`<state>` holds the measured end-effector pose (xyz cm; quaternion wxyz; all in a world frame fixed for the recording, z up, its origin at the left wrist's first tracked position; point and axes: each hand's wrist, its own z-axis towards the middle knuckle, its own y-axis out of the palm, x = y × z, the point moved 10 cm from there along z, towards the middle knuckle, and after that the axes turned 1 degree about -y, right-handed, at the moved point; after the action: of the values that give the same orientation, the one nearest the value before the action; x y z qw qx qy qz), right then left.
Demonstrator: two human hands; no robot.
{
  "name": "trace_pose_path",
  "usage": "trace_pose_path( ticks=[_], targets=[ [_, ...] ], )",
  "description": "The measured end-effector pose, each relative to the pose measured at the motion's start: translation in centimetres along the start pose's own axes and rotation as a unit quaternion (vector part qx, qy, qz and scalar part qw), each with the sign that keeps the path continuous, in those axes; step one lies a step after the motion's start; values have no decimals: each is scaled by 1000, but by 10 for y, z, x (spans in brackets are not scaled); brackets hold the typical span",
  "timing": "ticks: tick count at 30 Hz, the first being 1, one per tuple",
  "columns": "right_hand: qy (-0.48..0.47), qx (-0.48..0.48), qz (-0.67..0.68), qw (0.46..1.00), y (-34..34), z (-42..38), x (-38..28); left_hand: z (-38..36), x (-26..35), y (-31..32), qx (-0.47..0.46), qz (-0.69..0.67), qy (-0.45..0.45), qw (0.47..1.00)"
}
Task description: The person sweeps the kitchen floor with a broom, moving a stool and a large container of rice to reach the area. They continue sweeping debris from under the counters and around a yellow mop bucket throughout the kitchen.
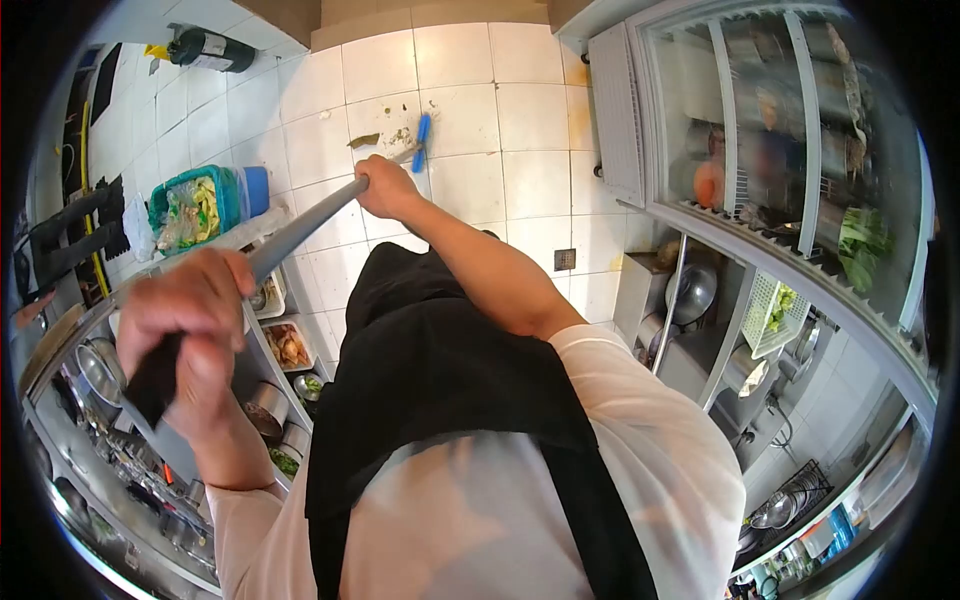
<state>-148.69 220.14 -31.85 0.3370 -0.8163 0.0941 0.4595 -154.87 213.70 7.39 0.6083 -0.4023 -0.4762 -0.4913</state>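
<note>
A long grey pole (308,222) slants over the white tiled floor (540,185), held by both hands in front of the person's black apron (450,360). The left hand (190,335), blurred, has its grip closed round the upper part, close to the black end (155,380). The right hand (385,187) is farther down the pole, its grip also closed, with the fingers wrapped round. Just beyond the right hand, at the pole's far end, a narrow blue head (422,142) lies at the floor; whether it has bristles or a blade is too small to tell. Small dark crumbs (400,136) are scattered on the tiles just left of the blue head, and a flat brownish scrap (364,141) lies near them. Over to the left stands a teal bin (232,205) holding a clear bag and yellow-green leaves, with a blue container (256,188) beside it. Nearer the person on that side is a tray of meat-like pieces (288,345). A square drain (565,260) is set in the floor to the right, short of a glass-fronted cabinet (770,130) with leafy greens (862,245) inside.
</note>
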Motion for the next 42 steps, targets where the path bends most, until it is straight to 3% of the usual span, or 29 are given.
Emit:
trace_pose_path(
  ticks=[4,7,9,11,14,19,22,25,28,29,30,32,33,35,37,39,42],
  targets=[
    [7,32,-23,999,-42,-28,0,5,15,11,9,-21,-12,1000],
    [45,52,-74,995,-56,-60,60,3,-22,14,60,-60,-33,996],
    [104,34,-63,992,-58,-67,100,0,-58,25,58,-68,-118,989],
    [87,28,-52,994,-52,-52,116,7,-74,38,28,-38,-124,991],
    [29,61,-73,995,-59,-10,85,27,-59,22,92,-21,-74,993],
    [-21,2,-51,998,-115,34,27,72,-9,49,50,-21,53,997],
    [-26,-11,-97,995,-174,29,13,97,13,57,72,-45,52,995],
    [49,-7,-138,989,-230,19,67,132,-28,66,91,-85,20,992],
    [111,9,-158,981,-267,9,171,163,-122,103,83,-72,-124,986],
    [172,-7,-157,973,-275,5,207,168,-147,120,70,-71,-191,977],
    [162,2,-152,975,-282,3,224,176,-164,140,38,-79,-221,971],
    [101,24,-130,986,-283,12,240,195,-159,156,16,-30,-194,980],
    [50,38,-112,992,-275,25,233,203,-146,155,13,15,-179,984],
    [26,30,-95,995,-249,65,200,203,-125,119,143,21,-184,972],
    [25,-65,-66,995,-239,101,128,214,-94,101,179,38,-111,977],
    [-35,-101,-62,992,-224,130,82,223,-70,93,182,44,-84,979],
    [-47,-226,-86,969,-211,149,51,235,-50,105,159,64,-47,984]
  ],
)
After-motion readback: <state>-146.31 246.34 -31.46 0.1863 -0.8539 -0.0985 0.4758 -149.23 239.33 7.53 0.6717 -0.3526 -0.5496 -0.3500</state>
